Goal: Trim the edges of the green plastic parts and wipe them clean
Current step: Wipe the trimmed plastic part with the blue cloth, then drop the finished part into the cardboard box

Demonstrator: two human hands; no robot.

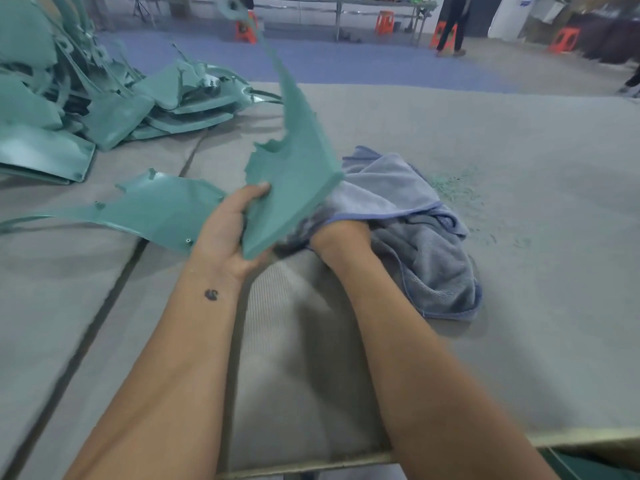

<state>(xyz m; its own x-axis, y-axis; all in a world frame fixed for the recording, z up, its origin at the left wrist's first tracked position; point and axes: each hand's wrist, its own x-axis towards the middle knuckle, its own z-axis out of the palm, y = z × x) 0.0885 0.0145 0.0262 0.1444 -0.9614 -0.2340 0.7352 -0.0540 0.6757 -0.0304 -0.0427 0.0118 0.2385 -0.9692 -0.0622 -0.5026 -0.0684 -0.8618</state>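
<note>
Here, two bare forearms reach forward over the grey mat (450, 358). The left hand (225, 233) is turned palm-in, thumb curled over the near face of the held part (294, 181), gripping its lower edge; the other fingers are hidden behind the plastic. The part stands steeply tilted, its narrow tip rising away from the person. Just right of it, the right hand (341, 237) is buried to the wrist in the blue cloth (408, 233), which touches the part's far face; whether those fingers are curled cannot be told. Left of the held part, a second part (152, 209) lies flat on the mat. Right of the cloth, green shavings (453, 185) are scattered. Farther left, a pile (86, 98) of parts. Beyond, orange stools (384, 22) and a standing person (453, 22).
</note>
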